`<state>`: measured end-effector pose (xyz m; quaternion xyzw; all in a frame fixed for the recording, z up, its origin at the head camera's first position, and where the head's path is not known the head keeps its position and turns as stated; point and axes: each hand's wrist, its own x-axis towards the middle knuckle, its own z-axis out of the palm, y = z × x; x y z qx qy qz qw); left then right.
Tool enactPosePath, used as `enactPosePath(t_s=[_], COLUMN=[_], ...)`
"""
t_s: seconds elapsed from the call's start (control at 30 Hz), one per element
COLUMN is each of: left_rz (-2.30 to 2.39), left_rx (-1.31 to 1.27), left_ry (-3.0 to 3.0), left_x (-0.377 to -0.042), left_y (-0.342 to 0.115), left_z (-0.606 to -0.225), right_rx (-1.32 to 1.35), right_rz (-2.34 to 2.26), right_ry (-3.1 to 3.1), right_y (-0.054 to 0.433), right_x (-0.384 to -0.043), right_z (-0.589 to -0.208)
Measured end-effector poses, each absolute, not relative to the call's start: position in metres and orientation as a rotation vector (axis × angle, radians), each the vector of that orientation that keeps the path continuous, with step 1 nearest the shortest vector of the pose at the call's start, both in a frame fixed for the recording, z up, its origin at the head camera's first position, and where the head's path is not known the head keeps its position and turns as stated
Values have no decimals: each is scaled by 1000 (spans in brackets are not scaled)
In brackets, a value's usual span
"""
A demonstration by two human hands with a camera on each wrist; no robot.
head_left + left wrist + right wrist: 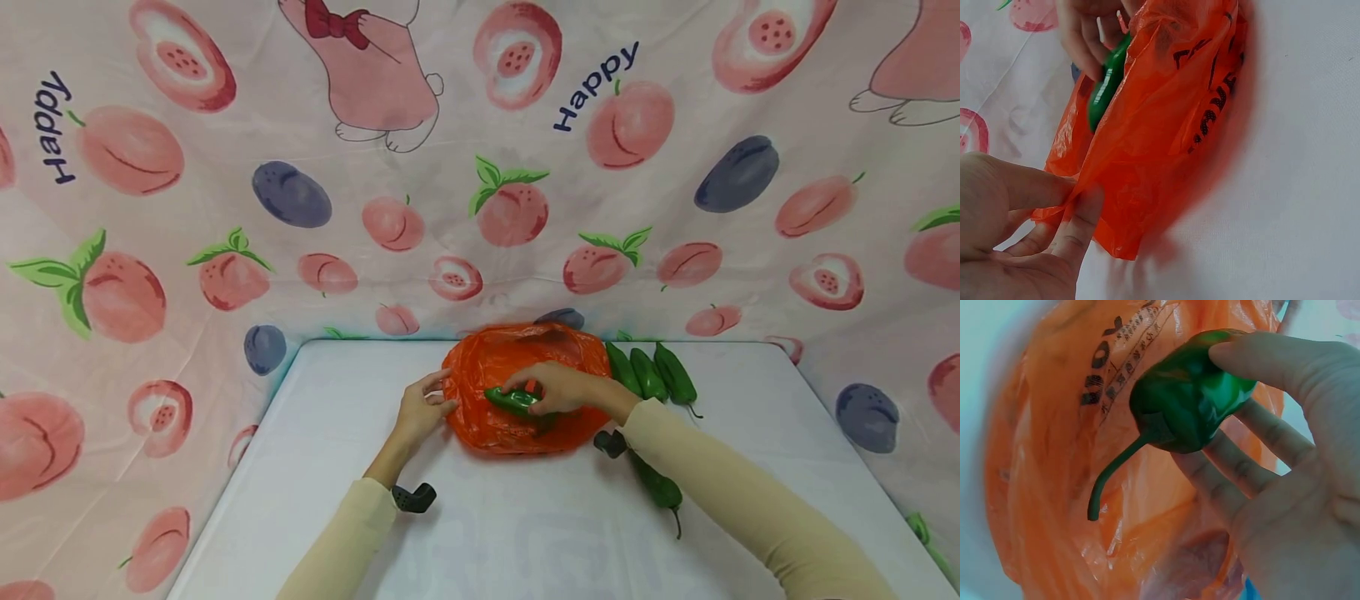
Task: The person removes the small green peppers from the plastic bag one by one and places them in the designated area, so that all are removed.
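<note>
A red-orange plastic bag [480, 429] with black printing lies on the white table. My left hand [422, 410] pinches the edge of the bag at its left side, the thin film between thumb and fingers [1079, 231]. My right hand [558, 387] holds a green pepper [1191, 394] between thumb and fingers, over the middle of the bag. In the right wrist view its long curved stem [1116, 469] points down and left. From the left wrist, the pepper is partly hidden behind the bag's raised edge.
Several green peppers [675, 375] lie in a row at the back, right of the bag. Another green pepper [660, 483] is under the right forearm, partly covered. A fruit-printed cloth [450, 167] hangs behind the white table [510, 533].
</note>
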<state>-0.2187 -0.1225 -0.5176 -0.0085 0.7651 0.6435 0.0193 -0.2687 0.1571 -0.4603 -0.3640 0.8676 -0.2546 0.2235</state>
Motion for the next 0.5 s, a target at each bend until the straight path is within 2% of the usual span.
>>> enactPosePath(t_s=[0.5], left_rz=[1977], left_rx=[-18], left_ry=[2369], left_x=[-217], left_y=[-122], left_z=[-511], right_rx=[-1115], right_rz=[-835], right_ry=[2493], right_y=[162], right_x=[-265], right_z=[-442])
